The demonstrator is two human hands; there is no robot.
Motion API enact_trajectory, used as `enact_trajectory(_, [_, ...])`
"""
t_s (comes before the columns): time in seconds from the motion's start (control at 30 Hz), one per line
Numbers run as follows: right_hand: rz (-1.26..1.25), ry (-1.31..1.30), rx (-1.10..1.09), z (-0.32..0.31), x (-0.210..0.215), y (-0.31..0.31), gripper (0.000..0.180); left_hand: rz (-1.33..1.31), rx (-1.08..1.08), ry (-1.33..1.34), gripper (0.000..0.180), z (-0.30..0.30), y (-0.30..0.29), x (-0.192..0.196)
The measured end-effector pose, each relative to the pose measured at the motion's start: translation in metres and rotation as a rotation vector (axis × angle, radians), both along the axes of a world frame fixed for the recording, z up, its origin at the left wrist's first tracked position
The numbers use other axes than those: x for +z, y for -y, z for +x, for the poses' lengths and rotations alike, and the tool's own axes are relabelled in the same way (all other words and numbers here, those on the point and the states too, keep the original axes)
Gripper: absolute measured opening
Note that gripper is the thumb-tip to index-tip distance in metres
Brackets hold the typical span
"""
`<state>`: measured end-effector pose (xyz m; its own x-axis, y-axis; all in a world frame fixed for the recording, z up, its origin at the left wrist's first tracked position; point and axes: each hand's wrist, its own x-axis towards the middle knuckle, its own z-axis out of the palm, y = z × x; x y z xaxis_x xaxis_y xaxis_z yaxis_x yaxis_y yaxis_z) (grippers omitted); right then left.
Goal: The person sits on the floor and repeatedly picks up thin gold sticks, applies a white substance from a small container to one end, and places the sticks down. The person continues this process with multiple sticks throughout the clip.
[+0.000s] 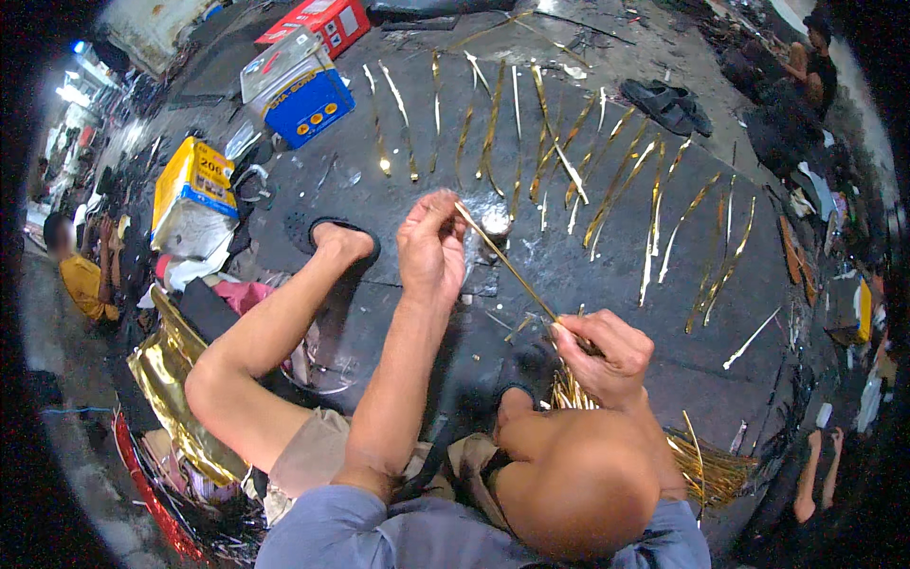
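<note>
Both hands pinch one gold strip (507,266): left hand (431,248) at frame centre, right hand (607,353) lower right; uneven pull could kink it or scatter the bundle (706,465)

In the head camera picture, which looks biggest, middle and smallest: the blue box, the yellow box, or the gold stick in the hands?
1. Blue box and yellow box: they look about alike, so I won't rank them.
2. Gold stick: long but very thin, held by the left hand and right hand.
</note>
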<state>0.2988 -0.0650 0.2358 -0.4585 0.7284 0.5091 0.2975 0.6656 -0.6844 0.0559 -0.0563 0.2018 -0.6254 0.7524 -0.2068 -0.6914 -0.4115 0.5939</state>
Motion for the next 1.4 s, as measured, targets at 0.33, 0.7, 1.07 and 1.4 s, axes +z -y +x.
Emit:
enact_trajectory(0.33, [-0.149, 0.16, 0.031, 0.053, -0.042, 0.047, 0.012, -0.288, 0.083, -0.012, 0.006, -0.138, 0.013, -0.109])
enact_trajectory(0.7, [-0.557, 0.277, 0.05, 0.088, -0.094, 0.065, 0.017, -0.738, -0.026, -0.235, 0.038, -0.24, 0.004, -0.202])
enact_trajectory(1.07, [-0.554, 0.25, -0.479, 0.106, -0.203, -0.009, 0.016, -1.755, -0.036, -1.263, 0.067, -0.402, 0.051, -0.201])
enact_trajectory(1.4, [-0.558, 0.439, -1.142, 0.169, -0.275, -0.195, 0.035, -1.131, 0.526, -1.354, 0.074, -0.217, 0.032, -0.168])
